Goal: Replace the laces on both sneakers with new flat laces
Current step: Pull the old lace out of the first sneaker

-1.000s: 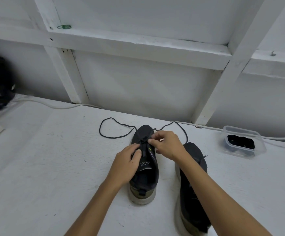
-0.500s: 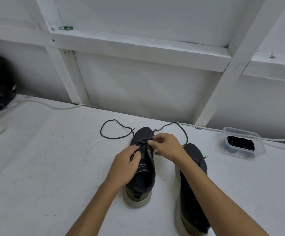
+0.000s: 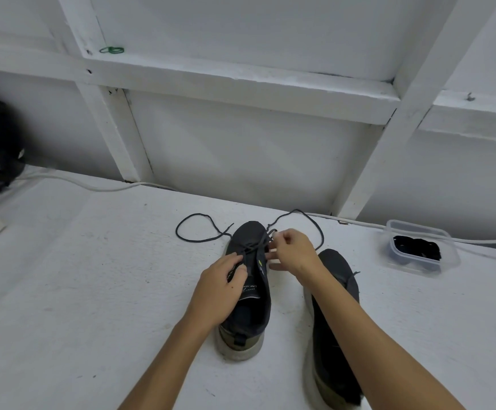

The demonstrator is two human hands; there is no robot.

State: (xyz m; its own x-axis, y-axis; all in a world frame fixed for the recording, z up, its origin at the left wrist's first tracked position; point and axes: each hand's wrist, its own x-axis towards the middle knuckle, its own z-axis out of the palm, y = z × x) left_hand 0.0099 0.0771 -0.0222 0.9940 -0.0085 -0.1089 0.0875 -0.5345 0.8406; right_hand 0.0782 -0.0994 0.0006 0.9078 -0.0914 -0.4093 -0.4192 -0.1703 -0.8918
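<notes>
Head view: two dark sneakers stand on the white bench point(image 3: 92, 291), toes pointing away. The left sneaker point(image 3: 248, 294) is the one being worked. The left hand point(image 3: 220, 287) rests on its tongue, the fingers curled and seemingly pinching the lace point(image 3: 195, 216) at an eyelet. The right hand point(image 3: 292, 251) pinches the same lace on the other side, its grip closed on the cord. The lace is thin, limp and light; its free ends loop loosely on the bench beyond the toe. It will likely slide easily through eyelets and is best held close to the eyelet or at its tip. The right sneaker point(image 3: 334, 321) sits just beside, partly hidden by the forearm. A clear plastic container point(image 3: 419, 251) holding dark laces stands well apart to the right. The tongue label carries print too small to read.
</notes>
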